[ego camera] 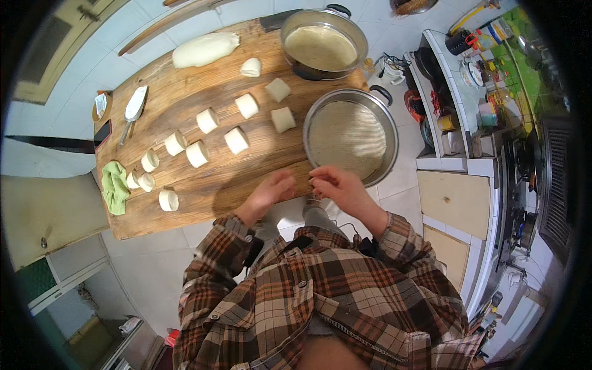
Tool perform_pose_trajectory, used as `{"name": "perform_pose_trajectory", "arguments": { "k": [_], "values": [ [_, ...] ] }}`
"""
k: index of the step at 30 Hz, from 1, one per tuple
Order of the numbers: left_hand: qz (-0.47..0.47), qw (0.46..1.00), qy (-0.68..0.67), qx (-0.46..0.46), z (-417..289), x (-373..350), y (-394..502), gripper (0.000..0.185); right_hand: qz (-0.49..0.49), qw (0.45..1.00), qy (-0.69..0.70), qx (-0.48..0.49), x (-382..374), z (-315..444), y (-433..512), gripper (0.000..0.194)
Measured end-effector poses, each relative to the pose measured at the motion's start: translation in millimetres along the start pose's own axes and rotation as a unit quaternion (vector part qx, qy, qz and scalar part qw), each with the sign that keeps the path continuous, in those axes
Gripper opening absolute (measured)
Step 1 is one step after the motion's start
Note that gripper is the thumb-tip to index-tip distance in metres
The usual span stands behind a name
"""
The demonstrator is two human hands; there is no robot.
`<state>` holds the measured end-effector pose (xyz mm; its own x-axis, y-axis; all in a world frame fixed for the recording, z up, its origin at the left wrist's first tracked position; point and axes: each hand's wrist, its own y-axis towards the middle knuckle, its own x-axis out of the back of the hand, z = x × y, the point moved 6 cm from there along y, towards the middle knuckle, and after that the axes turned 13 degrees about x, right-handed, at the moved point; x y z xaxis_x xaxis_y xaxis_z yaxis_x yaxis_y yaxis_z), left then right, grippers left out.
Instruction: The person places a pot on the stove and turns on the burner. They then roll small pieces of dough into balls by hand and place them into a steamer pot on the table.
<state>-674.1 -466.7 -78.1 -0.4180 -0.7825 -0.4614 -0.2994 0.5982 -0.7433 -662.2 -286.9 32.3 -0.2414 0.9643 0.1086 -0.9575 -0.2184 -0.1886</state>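
Note:
My left hand (274, 188) hovers over the front edge of the wooden board (152, 97), fingers loosely bent, with nothing visible in it. Facing it, my right hand (336, 184) is by the near rim of a steamer pan (309, 152); its thumb and forefinger are slightly apart, and no object shows between them. That pan is lined with a ribbed pale liner (347, 134). Several cut dough pieces (236, 140) are spread over the board, including a pale square one (282, 120) left of the pan. A long dough roll (206, 49) lies at the back.
A second lined steamer pan (286, 46) stands at the back right, beside a dark cleaver blade (277, 21). Leftward lie a metal scoop (134, 107), a phone (102, 134) and a green cloth (115, 188). A tiled counter with shelves (441, 162) runs along the right.

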Motion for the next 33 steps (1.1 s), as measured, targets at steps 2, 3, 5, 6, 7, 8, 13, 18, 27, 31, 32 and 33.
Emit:
{"name": "perform_pose_trajectory", "arguments": {
  "k": [2, 3, 5, 6, 7, 8, 13, 18, 27, 31, 32, 33],
  "values": [
    [0.093, 0.991, 0.099, -0.006, 20, 14, -55, 0.068, 0.032, 0.997, -0.063, 0.026, -45, 1, 12, 0.030],
    [0.136, 0.976, 0.170, -0.026, 32, 21, -86, 0.068, 0.037, 0.994, -0.094, 0.040, -65, 0, 22, 0.028],
    [0.212, 0.951, 0.223, -0.012, 67, 33, -141, 0.077, 0.074, 0.977, -0.181, 0.082, -96, -4, 50, 0.036],
    [0.225, 0.937, 0.267, -0.005, 85, 42, -162, 0.081, 0.085, 0.956, -0.263, 0.104, -108, -7, 69, 0.041],
    [0.194, 0.933, 0.299, -0.057, 94, 53, -181, 0.084, 0.093, 0.930, -0.327, 0.139, -120, -9, 90, 0.048],
    [0.159, 0.923, 0.334, -0.104, 105, 62, -197, 0.087, 0.108, 0.900, -0.392, 0.157, -131, -14, 110, 0.055],
    [0.064, 0.964, 0.259, 0.017, 166, 114, -224, 0.094, 0.212, 0.768, -0.530, 0.290, -179, -41, 198, 0.078],
    [0.066, 0.955, 0.276, 0.083, 196, 139, -228, 0.100, 0.284, 0.713, -0.588, 0.254, -199, -73, 237, 0.072],
    [-0.051, 0.945, 0.324, 0.010, 175, 179, -215, 0.082, 0.143, 0.740, -0.609, 0.247, -194, -62, 200, 0.072],
    [-0.119, 0.979, 0.162, -0.015, 155, 185, -197, 0.068, 0.134, 0.764, -0.547, 0.315, -193, -55, 199, 0.080],
    [-0.128, 0.986, 0.109, -0.017, 151, 186, -192, 0.066, 0.130, 0.767, -0.534, 0.329, -193, -53, 202, 0.080],
    [-0.139, 0.984, 0.103, -0.027, 148, 184, -189, 0.061, 0.149, 0.787, -0.515, 0.306, -193, -55, 204, 0.080]
  ]
}}
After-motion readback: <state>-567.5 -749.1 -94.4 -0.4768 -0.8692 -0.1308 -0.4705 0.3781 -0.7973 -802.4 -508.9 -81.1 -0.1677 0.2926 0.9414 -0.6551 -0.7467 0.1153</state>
